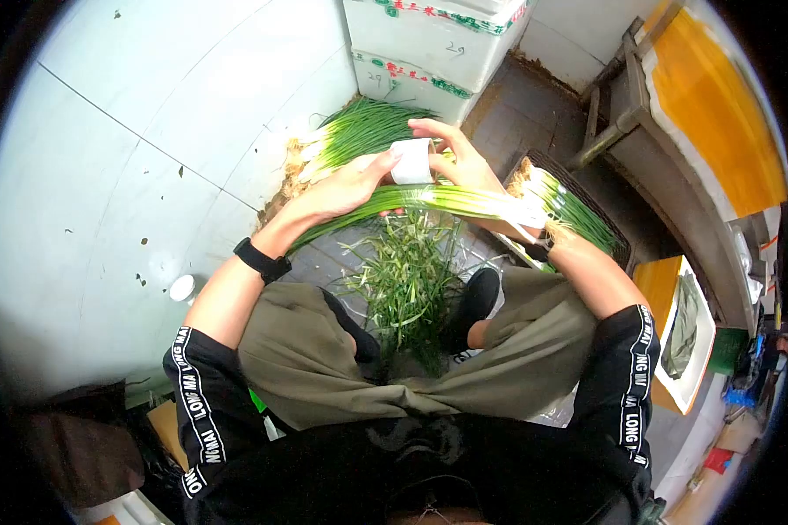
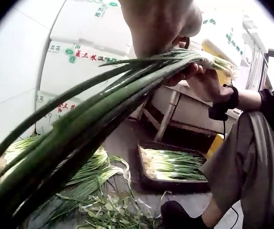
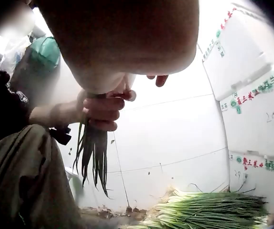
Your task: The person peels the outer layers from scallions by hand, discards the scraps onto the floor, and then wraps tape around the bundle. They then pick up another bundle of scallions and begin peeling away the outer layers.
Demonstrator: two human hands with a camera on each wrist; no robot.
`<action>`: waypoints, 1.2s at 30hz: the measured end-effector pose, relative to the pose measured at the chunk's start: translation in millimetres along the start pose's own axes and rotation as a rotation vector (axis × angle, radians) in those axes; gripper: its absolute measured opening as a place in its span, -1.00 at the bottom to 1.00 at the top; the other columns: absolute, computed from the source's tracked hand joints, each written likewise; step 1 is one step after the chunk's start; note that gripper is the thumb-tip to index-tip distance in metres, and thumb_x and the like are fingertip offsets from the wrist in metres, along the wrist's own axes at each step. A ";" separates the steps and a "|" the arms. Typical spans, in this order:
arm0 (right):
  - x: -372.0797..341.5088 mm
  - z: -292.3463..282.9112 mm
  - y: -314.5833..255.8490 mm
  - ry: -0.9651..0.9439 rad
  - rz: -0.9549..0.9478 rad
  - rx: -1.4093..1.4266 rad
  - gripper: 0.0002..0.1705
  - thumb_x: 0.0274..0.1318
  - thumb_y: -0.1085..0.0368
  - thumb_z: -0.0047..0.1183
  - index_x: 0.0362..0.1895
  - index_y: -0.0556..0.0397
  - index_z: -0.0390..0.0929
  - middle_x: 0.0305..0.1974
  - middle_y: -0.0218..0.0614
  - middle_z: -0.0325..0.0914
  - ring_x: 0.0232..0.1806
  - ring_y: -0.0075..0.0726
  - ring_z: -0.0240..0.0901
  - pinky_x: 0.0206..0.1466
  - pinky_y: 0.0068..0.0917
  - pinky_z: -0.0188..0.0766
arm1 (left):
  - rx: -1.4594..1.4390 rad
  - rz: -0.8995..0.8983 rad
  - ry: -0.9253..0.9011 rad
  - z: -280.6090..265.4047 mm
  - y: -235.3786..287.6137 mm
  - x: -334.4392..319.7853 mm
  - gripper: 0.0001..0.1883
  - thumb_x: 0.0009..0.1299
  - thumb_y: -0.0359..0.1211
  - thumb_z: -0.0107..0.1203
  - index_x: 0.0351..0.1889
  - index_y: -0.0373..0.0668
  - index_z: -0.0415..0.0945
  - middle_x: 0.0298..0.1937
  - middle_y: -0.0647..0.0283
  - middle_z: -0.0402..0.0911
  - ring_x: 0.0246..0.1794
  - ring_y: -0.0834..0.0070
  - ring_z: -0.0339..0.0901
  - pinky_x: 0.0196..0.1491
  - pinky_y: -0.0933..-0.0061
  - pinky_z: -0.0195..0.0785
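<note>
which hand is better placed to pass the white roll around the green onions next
Probably the right hand: its fingers reach around the white roll. The left hand has its fingers curled round the green onions, so it seems better placed to steady them.

I see one bunch of spring onions [image 1: 438,199] held up crosswise in my head view, slightly arched; its long green leaves [image 2: 94,105] run toward the left side and droop at the tips, while its pale stems [image 1: 503,206] and stringy, tan roots [image 1: 559,229] point right; beside its middle I see a broad white roll [image 1: 411,161], held up too; I can't tell whether the roll touches the bunch.
</note>
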State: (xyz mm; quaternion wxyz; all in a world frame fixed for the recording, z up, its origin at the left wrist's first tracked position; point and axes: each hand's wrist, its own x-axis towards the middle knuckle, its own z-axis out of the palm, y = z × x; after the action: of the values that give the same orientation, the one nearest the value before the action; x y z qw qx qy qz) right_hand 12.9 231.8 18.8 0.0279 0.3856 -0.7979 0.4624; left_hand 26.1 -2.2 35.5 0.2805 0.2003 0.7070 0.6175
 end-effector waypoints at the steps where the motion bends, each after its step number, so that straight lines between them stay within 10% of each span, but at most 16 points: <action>1: 0.9 -0.3 2.4 0.005 0.001 0.001 -0.54 0.01 0.41 0.24 0.06 0.03 0.50 0.39 -0.14 0.22 0.24 0.02 0.37 0.24 -0.25 0.43 | -0.049 0.012 0.032 2.6 -0.5 1.7 -0.38 0.65 0.07 -0.31 0.33 -0.31 0.26 -0.17 0.16 0.61 -0.33 0.55 0.55 -0.27 0.52 0.48; 4: 5.9 0.5 4.1 0.122 -0.271 -0.359 -0.60 0.02 0.48 0.17 0.01 0.15 0.46 0.34 -0.11 0.32 0.24 0.05 0.36 0.25 -0.18 0.40 | -0.124 0.011 0.099 4.6 0.5 5.5 -0.36 0.64 0.00 -0.16 0.47 -0.26 0.09 -0.23 0.22 0.61 -0.36 0.60 0.53 -0.31 0.56 0.44; 12: 8.7 30.4 8.1 0.300 -0.017 -0.090 -0.72 0.19 0.34 0.13 -0.03 0.18 0.58 0.25 -0.06 0.45 0.14 -0.05 0.48 0.19 -0.22 0.41 | -0.061 0.005 0.264 -0.6 7.5 10.5 -0.50 0.62 -0.11 -0.06 0.37 -0.24 0.34 -0.28 0.36 0.57 -0.37 0.69 0.44 -0.28 0.63 0.37; 20: 19.2 7.3 -0.2 -0.083 0.241 0.180 -0.71 0.29 0.26 0.07 -0.03 0.19 0.59 -0.26 -0.27 0.65 -0.19 -0.48 0.54 -0.05 -0.42 0.49 | 0.292 0.037 0.264 -0.7 0.6 6.3 -0.57 0.64 -0.14 -0.11 0.27 -0.22 0.46 -0.25 0.34 0.60 -0.34 0.66 0.47 -0.23 0.58 0.41; 36: 6.7 -5.4 9.3 -0.295 0.236 0.164 -0.39 0.19 0.08 0.26 0.17 0.21 0.44 0.07 -0.08 0.50 0.11 -0.19 0.46 0.21 -0.34 0.38 | 0.561 0.262 0.285 -6.1 -16.4 11.6 -0.57 0.46 -0.28 0.21 0.21 -0.28 0.46 -0.04 0.26 0.60 -0.06 0.57 0.53 -0.02 0.51 0.49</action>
State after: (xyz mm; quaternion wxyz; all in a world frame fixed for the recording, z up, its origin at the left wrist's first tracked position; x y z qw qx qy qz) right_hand 0.6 234.4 17.8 -0.1751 0.3541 -0.7926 0.4645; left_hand 14.4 -2.1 18.0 0.0312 0.2703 0.8497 0.4516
